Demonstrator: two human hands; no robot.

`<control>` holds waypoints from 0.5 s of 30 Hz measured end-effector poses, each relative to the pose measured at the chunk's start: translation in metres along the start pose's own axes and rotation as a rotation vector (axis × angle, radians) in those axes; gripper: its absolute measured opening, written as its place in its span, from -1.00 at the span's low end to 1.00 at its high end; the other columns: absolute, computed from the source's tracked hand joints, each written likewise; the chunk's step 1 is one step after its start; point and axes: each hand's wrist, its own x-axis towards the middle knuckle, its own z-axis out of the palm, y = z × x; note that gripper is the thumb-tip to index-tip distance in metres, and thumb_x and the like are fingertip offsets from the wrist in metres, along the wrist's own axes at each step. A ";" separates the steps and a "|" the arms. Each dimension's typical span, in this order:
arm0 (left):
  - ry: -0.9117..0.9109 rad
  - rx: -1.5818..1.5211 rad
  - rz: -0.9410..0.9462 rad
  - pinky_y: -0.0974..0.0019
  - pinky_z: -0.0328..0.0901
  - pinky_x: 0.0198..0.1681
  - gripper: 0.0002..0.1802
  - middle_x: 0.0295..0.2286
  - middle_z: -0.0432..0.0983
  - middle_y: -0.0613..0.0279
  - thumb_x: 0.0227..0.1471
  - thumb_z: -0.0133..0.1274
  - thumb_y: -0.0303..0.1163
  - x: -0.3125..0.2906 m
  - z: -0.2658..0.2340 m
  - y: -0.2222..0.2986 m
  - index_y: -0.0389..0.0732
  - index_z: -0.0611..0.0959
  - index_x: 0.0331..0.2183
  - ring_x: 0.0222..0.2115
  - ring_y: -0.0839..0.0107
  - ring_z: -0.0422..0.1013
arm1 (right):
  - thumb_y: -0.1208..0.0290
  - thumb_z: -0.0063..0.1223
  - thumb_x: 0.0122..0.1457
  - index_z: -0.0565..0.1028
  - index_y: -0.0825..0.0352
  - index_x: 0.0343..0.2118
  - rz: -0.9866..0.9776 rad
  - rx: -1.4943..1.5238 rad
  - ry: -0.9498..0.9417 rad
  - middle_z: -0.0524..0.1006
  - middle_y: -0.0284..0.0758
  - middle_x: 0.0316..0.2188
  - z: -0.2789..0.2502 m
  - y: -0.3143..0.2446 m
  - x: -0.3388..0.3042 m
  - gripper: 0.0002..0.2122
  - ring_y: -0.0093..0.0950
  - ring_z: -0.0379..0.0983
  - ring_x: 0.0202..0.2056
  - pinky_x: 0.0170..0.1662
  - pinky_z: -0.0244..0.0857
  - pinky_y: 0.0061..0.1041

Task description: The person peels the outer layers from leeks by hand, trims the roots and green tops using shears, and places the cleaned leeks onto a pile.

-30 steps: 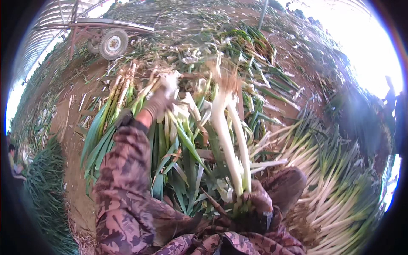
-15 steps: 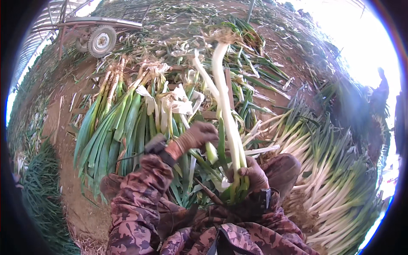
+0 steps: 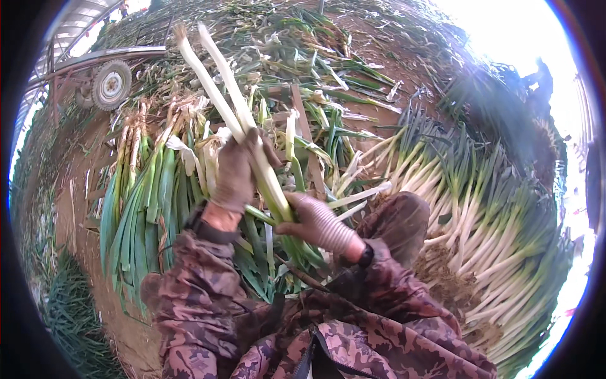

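Two long green onions [image 3: 269, 182] slant across in front of me, their white root ends spread apart at the upper left. My gloved left hand [image 3: 240, 170] is wrapped round the white stalks about midway. Lower down, my gloved right hand [image 3: 315, 222] grips the same pair where they turn green. Their leaves hang toward my lap. Close behind my left hand lies a row of green onions [image 3: 151, 183], roots away from me and leaves toward me.
A large pile of unpeeled green onions [image 3: 480, 252] with soil on the roots lies at my right. Wooden slats [image 3: 305, 136] sit ahead among peeled scraps. A wheeled cart [image 3: 112, 85] stands far left. Dark green leaves [image 3: 72, 316] are heaped at the near left.
The green onions have swung from nearly upright to a leftward slant. My left hand has come onto the stalks; my right hand has moved left and up with them. The view has shifted right.
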 end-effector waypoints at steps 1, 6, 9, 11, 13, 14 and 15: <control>-0.002 0.242 0.169 0.34 0.44 -0.43 -0.64 -0.60 0.47 0.30 0.23 -0.07 -0.10 0.017 -0.008 0.011 -0.21 0.53 -0.41 -0.58 0.48 0.45 | 0.24 0.40 -0.11 0.39 0.33 0.02 -0.074 -0.019 0.083 0.49 -0.10 -0.10 -0.018 0.009 -0.002 -0.38 -0.17 0.46 -0.07 -0.01 0.36 -0.30; 0.124 0.688 0.616 0.45 0.33 -0.46 -0.56 -0.60 0.42 0.40 0.13 0.02 0.07 0.063 -0.018 0.178 -0.16 0.55 -0.34 -0.55 0.57 0.39 | 0.33 0.44 -0.18 0.38 0.28 0.07 -0.177 -0.589 0.663 0.47 -0.21 0.02 -0.184 -0.027 -0.006 -0.33 -0.28 0.38 0.07 0.13 0.29 -0.35; -0.219 0.622 0.394 0.57 0.34 -0.50 -0.55 -0.43 0.48 0.34 0.03 0.21 -0.07 0.059 -0.002 0.234 -0.24 0.58 -0.19 -0.53 0.64 0.40 | 0.10 0.35 -0.13 0.39 0.26 0.08 -0.369 -1.004 0.775 0.44 -0.20 0.08 -0.237 -0.091 -0.022 -0.33 -0.28 0.37 0.10 0.14 0.30 -0.31; -0.377 0.543 0.127 0.57 0.30 -0.54 -0.58 -0.47 0.48 0.37 0.02 0.22 -0.10 0.044 0.048 0.184 -0.22 0.60 -0.20 -0.54 0.62 0.40 | 0.02 0.30 -0.10 0.40 0.25 0.09 -0.345 -1.252 0.788 0.42 -0.23 0.10 -0.256 -0.105 -0.048 -0.32 -0.28 0.35 0.12 0.15 0.29 -0.31; -0.373 0.529 -0.245 0.59 0.26 -0.56 -0.61 -0.50 0.49 0.40 0.01 0.24 -0.14 0.022 0.067 0.140 -0.20 0.62 -0.20 -0.55 0.61 0.39 | -0.09 0.26 -0.09 0.35 0.17 0.17 -0.453 -1.445 0.691 0.40 -0.27 0.13 -0.253 -0.110 -0.056 -0.25 -0.24 0.31 0.14 0.26 0.06 -0.15; -0.464 0.719 -0.348 0.59 0.29 -0.53 -0.59 -0.51 0.53 0.41 -0.02 0.27 -0.18 0.003 0.083 0.131 -0.22 0.62 -0.18 -0.53 0.60 0.42 | -0.09 0.26 -0.09 0.35 0.17 0.17 -0.437 -1.508 0.731 0.40 -0.27 0.13 -0.246 -0.127 -0.066 -0.25 -0.24 0.31 0.14 0.26 0.06 -0.15; -0.538 0.457 -0.522 0.57 0.30 -0.51 -0.59 -0.45 0.55 0.37 -0.06 0.31 -0.25 -0.007 0.072 0.088 -0.21 0.61 -0.18 -0.54 0.60 0.41 | -0.05 0.21 -0.07 0.36 0.11 0.16 -0.469 -1.519 0.572 0.31 -0.27 0.19 -0.225 -0.115 -0.063 -0.31 -0.25 0.23 0.20 0.30 -0.06 -0.10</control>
